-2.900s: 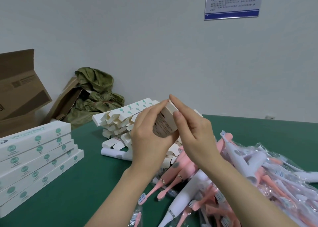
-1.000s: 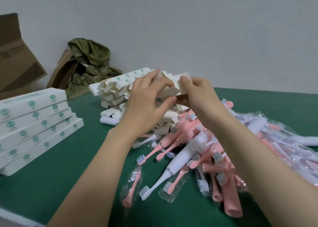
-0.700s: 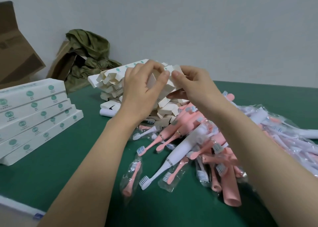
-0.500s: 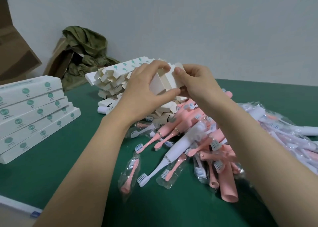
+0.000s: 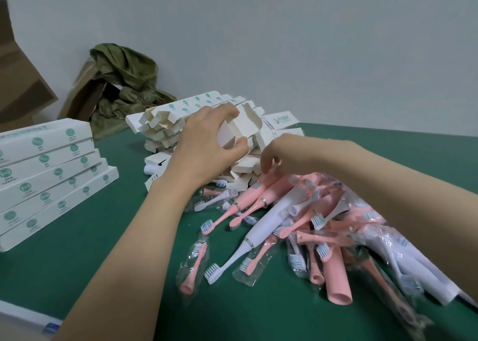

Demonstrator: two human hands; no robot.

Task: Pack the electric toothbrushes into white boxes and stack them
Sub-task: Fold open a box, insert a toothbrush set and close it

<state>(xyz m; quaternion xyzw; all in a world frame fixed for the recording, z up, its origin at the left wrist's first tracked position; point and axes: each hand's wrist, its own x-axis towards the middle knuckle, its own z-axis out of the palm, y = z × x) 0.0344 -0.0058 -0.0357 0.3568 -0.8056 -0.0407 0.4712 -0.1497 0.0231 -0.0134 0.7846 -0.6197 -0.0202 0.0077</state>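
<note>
the left hand grips a white box by its near end, thumb below and fingers curled over the top, and holds it raised just in front of a loose heap of empty boxes whose end flaps stand open. the held box's own end flaps are open and point toward the right. the right hand is lower and just beside it, fingers curled downward over the top of a pile of toothbrushes; it is blurred, and i cannot tell whether it has hold of anything or only touches the pile. the pile lies on the green desk to the right of centre, pink and white handles mixed, many in clear plastic sleeves. a pink toothbrush lies just under the right fingers and a white toothbrush lies beside it, both with bristles toward the near edge. at the left edge sits a neat stack of closed boxes with green round marks. behind, against the wall, lie an olive cloth and a brown carton.
</note>
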